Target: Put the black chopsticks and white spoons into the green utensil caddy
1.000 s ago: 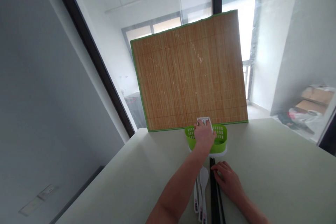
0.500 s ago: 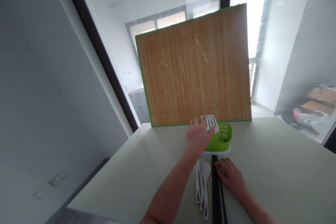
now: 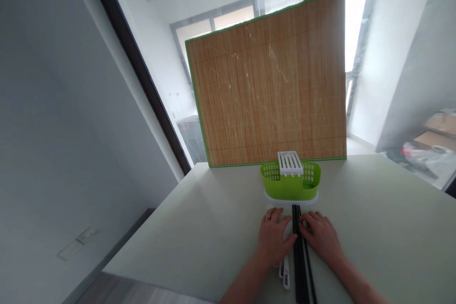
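My left hand [image 3: 275, 237] is over the white spoons [image 3: 286, 273], its fingers apart and its thumb at the left side of the black chopsticks [image 3: 300, 261]. The spoon handles show below the palm; the bowls are mostly covered. On the right of the chopsticks lies my right hand [image 3: 318, 236], thumb and index finger close together at one thin stick. Whether it grips that stick is hard to make out. Just beyond both hands stands a green basket [image 3: 290, 190] on a white base, with a white slatted rack [image 3: 290, 163] on top.
Behind the basket a bamboo mat [image 3: 267, 90] with green edging stands upright at the far edge of the pale table [image 3: 213, 228]. A glass partition rises behind it. Cardboard boxes and plastic bags [image 3: 427, 152] are beyond the table at the right.
My left hand has come back from the white rack and down onto the spoons. My right hand stays beside the chopsticks. The view has shifted slightly.
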Action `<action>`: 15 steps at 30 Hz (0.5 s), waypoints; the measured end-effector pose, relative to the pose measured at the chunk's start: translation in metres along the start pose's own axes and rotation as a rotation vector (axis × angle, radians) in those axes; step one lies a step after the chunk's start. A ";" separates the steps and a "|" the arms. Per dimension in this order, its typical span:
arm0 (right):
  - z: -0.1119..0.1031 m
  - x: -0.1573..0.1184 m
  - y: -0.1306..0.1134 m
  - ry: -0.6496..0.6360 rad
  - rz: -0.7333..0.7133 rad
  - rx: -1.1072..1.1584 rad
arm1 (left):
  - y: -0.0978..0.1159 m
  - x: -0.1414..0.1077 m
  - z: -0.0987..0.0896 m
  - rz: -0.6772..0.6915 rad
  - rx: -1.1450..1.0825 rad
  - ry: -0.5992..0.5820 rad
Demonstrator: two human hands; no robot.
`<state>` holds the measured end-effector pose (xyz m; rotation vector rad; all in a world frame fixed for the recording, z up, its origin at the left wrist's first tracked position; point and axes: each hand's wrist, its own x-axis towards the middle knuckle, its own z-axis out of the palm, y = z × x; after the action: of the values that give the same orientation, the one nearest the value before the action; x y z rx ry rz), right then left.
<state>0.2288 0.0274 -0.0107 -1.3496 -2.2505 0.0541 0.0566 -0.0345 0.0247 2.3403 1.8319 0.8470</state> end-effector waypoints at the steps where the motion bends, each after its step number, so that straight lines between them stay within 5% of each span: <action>1: -0.001 -0.002 -0.001 -0.005 0.021 -0.018 | -0.001 -0.002 0.005 0.000 -0.021 -0.008; 10: -0.010 -0.001 -0.005 -0.145 0.170 -0.086 | -0.006 -0.009 0.012 -0.041 -0.213 0.074; 15: -0.017 0.002 -0.010 -0.242 0.235 -0.106 | -0.012 -0.005 0.003 -0.085 -0.194 0.290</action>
<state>0.2277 0.0206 0.0073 -1.7429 -2.3031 0.1913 0.0468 -0.0346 0.0154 2.0967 1.8323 1.3456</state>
